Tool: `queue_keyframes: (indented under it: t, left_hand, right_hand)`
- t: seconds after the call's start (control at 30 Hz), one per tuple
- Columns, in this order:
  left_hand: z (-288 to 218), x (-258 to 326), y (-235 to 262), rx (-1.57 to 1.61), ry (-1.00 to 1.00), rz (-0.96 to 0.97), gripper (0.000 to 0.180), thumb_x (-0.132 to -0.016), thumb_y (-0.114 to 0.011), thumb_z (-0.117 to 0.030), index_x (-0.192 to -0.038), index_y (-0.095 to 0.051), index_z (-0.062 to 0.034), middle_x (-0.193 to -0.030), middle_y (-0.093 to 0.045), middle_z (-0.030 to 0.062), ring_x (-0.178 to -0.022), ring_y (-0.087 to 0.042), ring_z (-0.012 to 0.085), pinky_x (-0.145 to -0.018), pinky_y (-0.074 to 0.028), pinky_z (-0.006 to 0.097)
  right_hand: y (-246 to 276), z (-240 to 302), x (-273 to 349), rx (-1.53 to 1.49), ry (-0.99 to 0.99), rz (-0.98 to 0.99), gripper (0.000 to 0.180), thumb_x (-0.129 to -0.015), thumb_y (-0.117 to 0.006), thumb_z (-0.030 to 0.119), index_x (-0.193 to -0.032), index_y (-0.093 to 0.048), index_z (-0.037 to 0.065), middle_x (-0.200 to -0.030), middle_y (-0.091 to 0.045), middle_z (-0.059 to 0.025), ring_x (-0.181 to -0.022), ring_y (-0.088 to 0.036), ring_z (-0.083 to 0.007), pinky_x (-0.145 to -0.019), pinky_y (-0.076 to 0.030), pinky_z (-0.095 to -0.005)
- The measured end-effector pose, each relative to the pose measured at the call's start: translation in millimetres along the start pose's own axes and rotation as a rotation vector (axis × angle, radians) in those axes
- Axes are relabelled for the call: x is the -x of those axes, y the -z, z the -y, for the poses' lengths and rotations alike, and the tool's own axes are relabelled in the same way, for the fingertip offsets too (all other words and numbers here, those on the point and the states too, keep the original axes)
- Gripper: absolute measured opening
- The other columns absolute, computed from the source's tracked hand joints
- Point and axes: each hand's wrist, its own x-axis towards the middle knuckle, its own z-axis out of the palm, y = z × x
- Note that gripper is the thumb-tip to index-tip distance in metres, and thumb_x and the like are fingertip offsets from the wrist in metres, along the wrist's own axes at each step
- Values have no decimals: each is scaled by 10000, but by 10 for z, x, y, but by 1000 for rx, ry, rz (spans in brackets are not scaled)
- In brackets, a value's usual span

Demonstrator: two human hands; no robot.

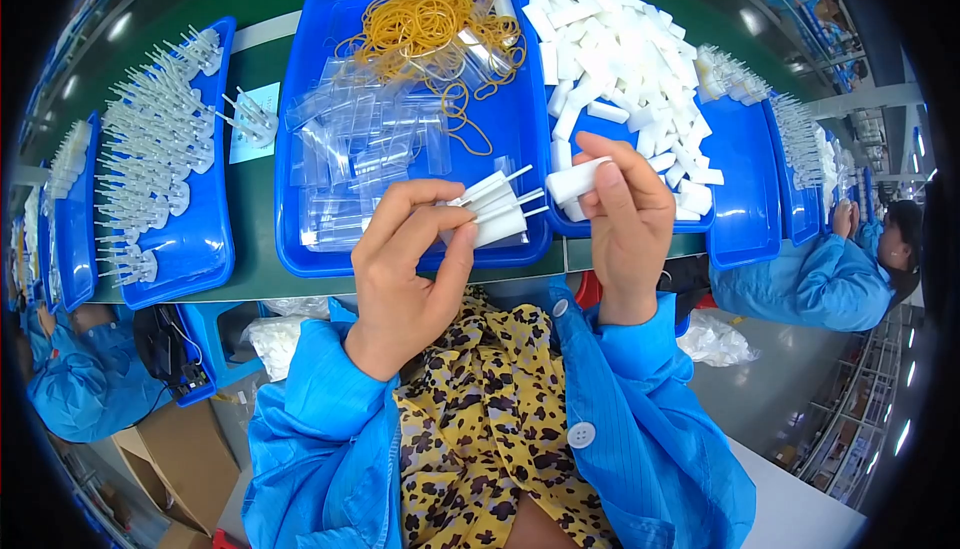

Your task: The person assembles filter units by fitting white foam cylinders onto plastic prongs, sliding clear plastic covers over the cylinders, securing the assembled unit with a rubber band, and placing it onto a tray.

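My left hand (405,264) pinches a small bundle of white plastic pieces with thin pins (497,207), held over the near rim of the middle blue tray (300,249). My right hand (625,219) grips one white rectangular block (575,180) just to the right of the bundle, the two nearly touching. The middle tray holds clear plastic sleeves (365,154) and a heap of yellow rubber bands (430,24). Another blue tray (735,219) to the right is piled with white blocks (620,59).
A blue tray (205,249) at the left carries rows of clear pinned parts (150,149). More trays run along the green bench (255,199). Another person in a blue coat (820,279) sits to the right, one to the left (70,389). Cardboard boxes (175,464) stand on the floor.
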Motion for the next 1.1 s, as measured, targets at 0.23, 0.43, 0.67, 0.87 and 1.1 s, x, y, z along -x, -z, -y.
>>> queue_keyframes:
  t: [0.23, 0.43, 0.67, 0.87, 1.1]
  left_hand:
    - [13, 0, 1, -59, -26, -19, 71, -827, -624, 57, -894, -647, 49, -1041, -602, 131, -873, -644, 191, -675, -570, 271]
    - [21, 8, 3, -58, -29, -14, 79, -817, -635, 59, -892, -653, 45, -1036, -604, 130, -877, -645, 193, -674, -566, 271]
    - [38, 24, -1, -68, -4, -37, 85, -812, -639, 59, -894, -656, 43, -1029, -607, 129, -860, -641, 192, -678, -564, 274]
    - [21, 7, -26, -71, -41, -11, 76, -813, -640, 56, -887, -654, 44, -1015, -609, 129, -855, -645, 193, -671, -560, 274]
    - [32, 10, -33, -93, -33, -36, 87, -807, -644, 59, -891, -654, 41, -1017, -610, 128, -827, -641, 195, -658, -548, 270]
  right_hand:
    - [-77, -18, 47, 14, -21, 10, 247, -949, -570, 131, -1134, -644, -15, -952, -601, -45, -717, -524, -46, -618, -433, -175]
    - [-65, -40, 35, 63, 4, -5, 242, -949, -571, 128, -1132, -646, -10, -953, -602, -43, -715, -528, -49, -619, -434, -171]
    - [-52, -31, 44, 46, -10, 21, 230, -946, -570, 118, -1124, -653, -3, -952, -604, -43, -718, -531, -50, -618, -435, -173]
    - [-141, -19, 76, 121, -25, 65, 222, -943, -566, 106, -1113, -660, -2, -957, -608, -38, -722, -533, -52, -617, -436, -176]
    - [-140, -5, 77, 136, -55, 109, 239, -939, -564, 85, -1146, -648, 0, -967, -595, -51, -748, -537, -65, -638, -438, -186]
